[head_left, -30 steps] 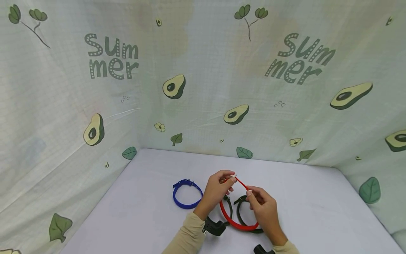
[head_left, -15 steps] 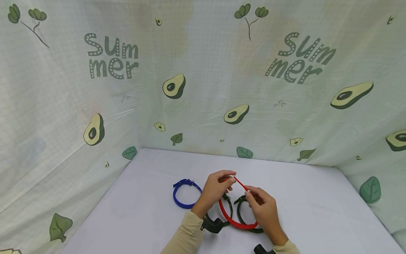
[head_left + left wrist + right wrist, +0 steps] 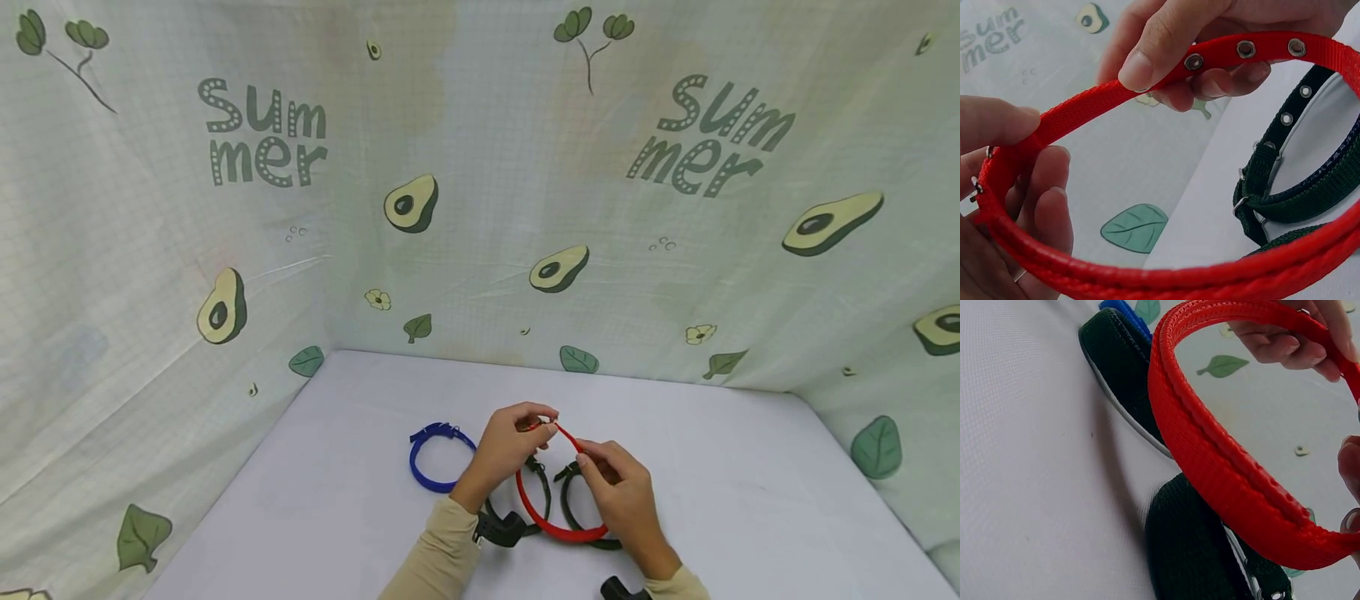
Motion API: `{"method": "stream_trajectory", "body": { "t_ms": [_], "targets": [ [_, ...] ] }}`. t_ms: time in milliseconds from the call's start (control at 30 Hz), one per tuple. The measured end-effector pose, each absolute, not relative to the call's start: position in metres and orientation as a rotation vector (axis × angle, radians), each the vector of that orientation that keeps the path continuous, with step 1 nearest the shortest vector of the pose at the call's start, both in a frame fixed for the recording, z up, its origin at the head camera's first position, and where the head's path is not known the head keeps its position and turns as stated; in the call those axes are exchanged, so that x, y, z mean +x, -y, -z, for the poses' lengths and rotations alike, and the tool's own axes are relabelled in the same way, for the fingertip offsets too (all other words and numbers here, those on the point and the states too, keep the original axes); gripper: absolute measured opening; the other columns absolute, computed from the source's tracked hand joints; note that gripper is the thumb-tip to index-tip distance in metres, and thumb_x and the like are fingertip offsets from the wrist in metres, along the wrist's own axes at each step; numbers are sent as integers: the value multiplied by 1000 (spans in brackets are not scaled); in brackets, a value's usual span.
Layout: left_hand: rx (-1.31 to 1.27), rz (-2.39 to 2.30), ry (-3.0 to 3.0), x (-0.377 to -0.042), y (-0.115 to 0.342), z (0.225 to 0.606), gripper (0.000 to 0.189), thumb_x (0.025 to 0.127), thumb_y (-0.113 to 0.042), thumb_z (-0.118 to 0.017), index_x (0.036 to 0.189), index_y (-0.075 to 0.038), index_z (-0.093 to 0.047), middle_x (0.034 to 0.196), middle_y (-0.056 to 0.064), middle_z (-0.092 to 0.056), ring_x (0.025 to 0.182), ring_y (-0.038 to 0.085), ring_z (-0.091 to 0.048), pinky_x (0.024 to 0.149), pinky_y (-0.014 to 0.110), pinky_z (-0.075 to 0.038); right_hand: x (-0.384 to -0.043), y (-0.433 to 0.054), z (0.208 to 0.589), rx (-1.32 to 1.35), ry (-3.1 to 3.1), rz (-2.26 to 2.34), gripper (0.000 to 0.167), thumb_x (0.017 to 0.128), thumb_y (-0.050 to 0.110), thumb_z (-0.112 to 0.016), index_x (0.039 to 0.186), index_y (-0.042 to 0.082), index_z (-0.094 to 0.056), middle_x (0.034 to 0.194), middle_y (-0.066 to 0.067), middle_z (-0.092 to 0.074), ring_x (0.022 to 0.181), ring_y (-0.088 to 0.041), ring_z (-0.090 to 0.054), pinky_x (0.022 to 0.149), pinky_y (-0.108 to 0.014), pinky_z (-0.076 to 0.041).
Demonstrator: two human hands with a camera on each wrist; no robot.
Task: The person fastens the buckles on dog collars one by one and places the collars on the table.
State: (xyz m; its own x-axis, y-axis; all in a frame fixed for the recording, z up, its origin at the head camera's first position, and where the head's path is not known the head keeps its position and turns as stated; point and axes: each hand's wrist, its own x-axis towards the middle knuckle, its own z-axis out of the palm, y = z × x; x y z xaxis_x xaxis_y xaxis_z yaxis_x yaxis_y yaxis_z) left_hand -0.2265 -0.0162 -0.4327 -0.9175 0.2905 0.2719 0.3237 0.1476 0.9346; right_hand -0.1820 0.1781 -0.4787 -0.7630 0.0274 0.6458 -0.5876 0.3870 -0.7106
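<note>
A red collar [image 3: 562,533] with a row of metal eyelets hangs as a loop between both hands. My left hand [image 3: 510,446] pinches it near its buckle end; metal fittings [image 3: 979,187] show beside those fingers in the left wrist view. My right hand [image 3: 622,496] pinches the eyelet strap [image 3: 1247,50] between thumb and fingers. Under the red loop, two dark green collars [image 3: 567,504] lie on the table, one showing its buckle and eyelets [image 3: 1287,119] in the left wrist view. In the right wrist view, the right fingers are mostly cut off at the edge.
A blue collar [image 3: 438,486] lies left of the hands, partly behind the left forearm. The white table [image 3: 315,500] meets a printed fabric backdrop [image 3: 480,317] at the back and sides. Black wrist cameras [image 3: 504,531] sit on both wrists.
My right hand has shifted slightly left towards the left hand, with the red strap between them. The left hand stays almost in place; the collars on the table have not moved.
</note>
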Motion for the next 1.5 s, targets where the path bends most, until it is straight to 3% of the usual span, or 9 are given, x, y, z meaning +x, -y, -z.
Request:
{"method": "stream_trajectory", "body": {
  "t_ms": [100, 333, 533, 733, 800, 1067, 1267, 1500],
  "targets": [
    [-649, 1886, 2383, -227, 16, 432, 23, 93, -23, -73, 115, -15, -73, 80, -2, -64, 73, 16, -66, 63, 27, -53, -182, -178, 478, 498, 2065, -1397, 24, 88, -2, -74, 109, 11, -75, 86, -1, -66, 68, -11, -58, 57, -18, -48],
    [-657, 1928, 2386, -220, 8, 430, 38, 90, -26, -75, 126, -17, -64, 87, -6, -68, 72, 11, -65, 65, 27, -53, -179, -172, 476, 410, 2040, -1548, 24, 90, 1, -73, 113, 9, -72, 92, -14, -68, 72, -21, -65, 63, -21, -54],
    [-630, 1946, 2419, -215, -2, 432, 31, 92, -33, -73, 118, -18, -66, 90, -9, -71, 75, 11, -66, 66, 27, -54, -175, -166, 470, 214, 2027, -1661, 26, 91, 4, -74, 115, 8, -69, 92, -6, -69, 67, -16, -64, 56, -25, -53],
    [-600, 1990, 2333, -213, -10, 432, 31, 100, -41, -60, 110, -13, -71, 95, 4, -70, 80, 21, -67, 67, 27, -55, -173, -161, 460, 145, 2064, -1693, 29, 92, 11, -74, 120, 7, -65, 90, -6, -67, 67, -17, -64, 56, -28, -54],
    [-583, 2025, 2294, -212, -11, 431, 31, 101, -41, -59, 108, -13, -72, 97, 3, -68, 83, 22, -66, 69, 28, -55, -172, -158, 455, 143, 2077, -1695, 30, 92, 12, -74, 121, 7, -66, 88, -7, -66, 65, -17, -64, 55, -28, -54],
    [-673, 2158, 2266, -207, -10, 422, 27, 101, -34, -60, 110, -11, -71, 102, -3, -65, 87, 13, -61, 79, 36, -55, -169, -159, 441, 83, 2245, -1638, 35, 92, 28, -76, 120, 10, -69, 88, -8, -71, 66, -21, -67, 60, -30, -57],
    [-706, 2209, 2252, -205, -11, 421, 25, 101, -34, -60, 113, -14, -71, 101, -4, -67, 92, 17, -63, 78, 29, -54, -163, -158, 436, 44, 2220, -1626, 24, 95, 27, -72, 113, 12, -71, 87, -8, -69, 64, -19, -65, 57, -31, -55],
    [-729, 2198, 2249, -203, -9, 421, 26, 102, -34, -59, 117, -16, -71, 107, -5, -65, 94, 13, -61, 80, 31, -54, -162, -157, 437, 48, 2210, -1607, 29, 95, 26, -73, 119, 12, -68, 87, -7, -65, 62, -19, -64, 58, -30, -55]
  ]
}}
